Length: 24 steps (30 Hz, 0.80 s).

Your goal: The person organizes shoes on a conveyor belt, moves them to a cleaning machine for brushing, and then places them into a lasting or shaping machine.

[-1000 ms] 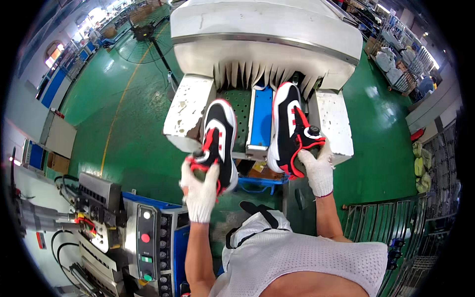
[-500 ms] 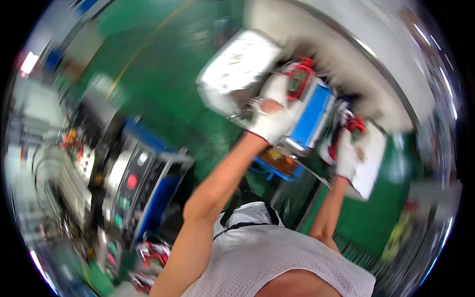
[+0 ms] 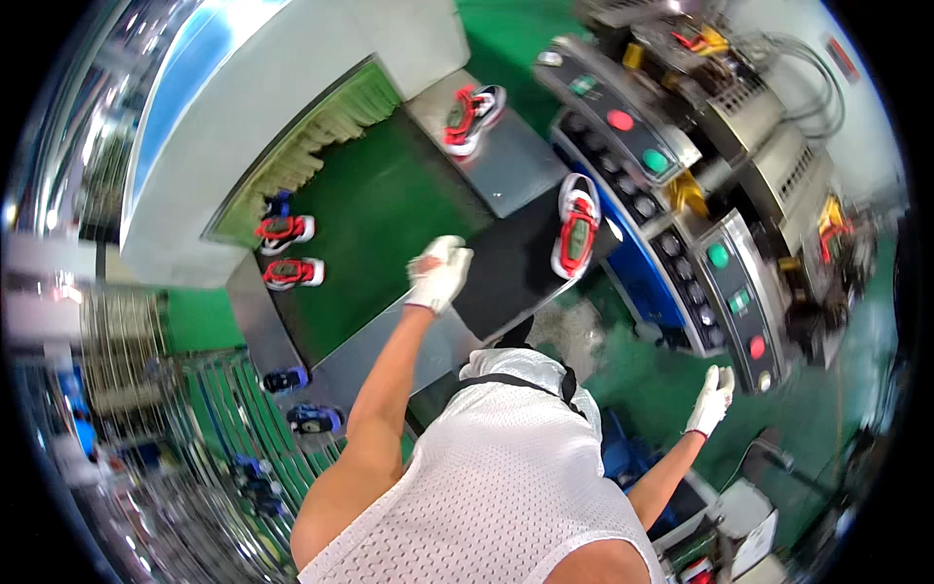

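Note:
My left hand [image 3: 440, 274], in a white glove, hovers over the edge of a grey metal ledge [image 3: 370, 341], its fingers loosely bent and nothing in them. To its right, a red-and-white sneaker [image 3: 576, 229] rests on a black mat [image 3: 506, 277]. Another red-and-white sneaker [image 3: 472, 122] lies farther off on a grey plate [image 3: 516, 165]. My right hand [image 3: 713, 399], also gloved, is held out at the right with fingers extended and empty, below a machine's control panel [image 3: 739, 302] and apart from it.
A green conveyor surface [image 3: 379, 195] runs to a curtained opening [image 3: 292, 161] in a white housing [image 3: 302, 58]. Two red sneakers [image 3: 284, 232] sit at its left edge. Blue shoes [image 3: 314, 419] stand near a metal roller rack [image 3: 233, 409]. Machines with buttons [image 3: 620, 120] line the right.
The view has swung round, bringing the button machines from left to right. Both hands, earlier at red sneakers before the curtained opening, are now away from them, empty and wide apart.

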Each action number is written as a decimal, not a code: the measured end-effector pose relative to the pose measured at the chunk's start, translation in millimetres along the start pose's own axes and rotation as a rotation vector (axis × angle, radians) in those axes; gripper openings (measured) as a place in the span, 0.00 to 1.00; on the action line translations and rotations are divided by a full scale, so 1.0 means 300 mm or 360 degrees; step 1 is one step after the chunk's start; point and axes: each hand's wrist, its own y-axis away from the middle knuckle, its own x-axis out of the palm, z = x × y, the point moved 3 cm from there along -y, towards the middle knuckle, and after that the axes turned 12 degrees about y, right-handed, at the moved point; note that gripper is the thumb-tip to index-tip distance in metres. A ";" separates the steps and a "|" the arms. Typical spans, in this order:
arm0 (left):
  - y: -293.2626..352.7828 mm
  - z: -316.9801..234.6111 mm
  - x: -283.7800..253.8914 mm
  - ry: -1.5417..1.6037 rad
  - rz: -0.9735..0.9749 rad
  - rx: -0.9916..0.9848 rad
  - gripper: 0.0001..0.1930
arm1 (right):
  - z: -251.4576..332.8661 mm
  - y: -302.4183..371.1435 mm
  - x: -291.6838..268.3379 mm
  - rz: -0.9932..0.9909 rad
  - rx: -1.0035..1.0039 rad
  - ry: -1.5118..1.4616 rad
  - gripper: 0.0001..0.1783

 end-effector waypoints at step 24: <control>-0.011 1.132 -0.873 -0.0179 -0.1068 -0.0613 0.17 | 1.069 0.092 0.728 0.0593 -0.1046 0.1003 0.27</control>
